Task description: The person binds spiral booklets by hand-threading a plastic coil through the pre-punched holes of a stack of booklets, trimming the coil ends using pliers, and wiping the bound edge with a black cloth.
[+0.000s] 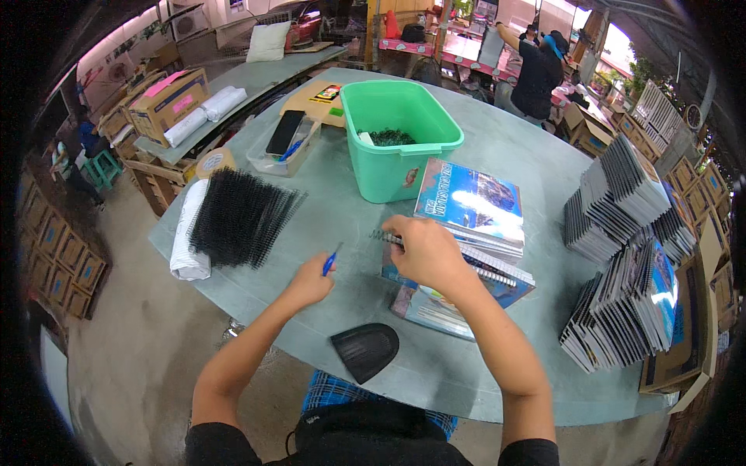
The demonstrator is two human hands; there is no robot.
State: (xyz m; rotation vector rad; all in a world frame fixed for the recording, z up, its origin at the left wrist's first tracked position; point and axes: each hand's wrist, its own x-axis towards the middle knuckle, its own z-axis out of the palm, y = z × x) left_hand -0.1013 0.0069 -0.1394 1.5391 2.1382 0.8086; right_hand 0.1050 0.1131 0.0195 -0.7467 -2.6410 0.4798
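1. One black ridged pad (365,351) lies by the near edge of the table (334,186).
2. From here I see the left hand (311,281) clenched round a blue-handled tool (329,264), tip pointing toward the far edge.
3. The dark coil (376,234) lies beyond that tip, rightward; the right hand (427,250) is nearer, fingertips pinching it, loose end jutting toward the left edge.
4. Its long axis seems to follow the notebook's (497,272) bound edge, slanting near-right.
5. Farther, a green tub (373,171) stands.
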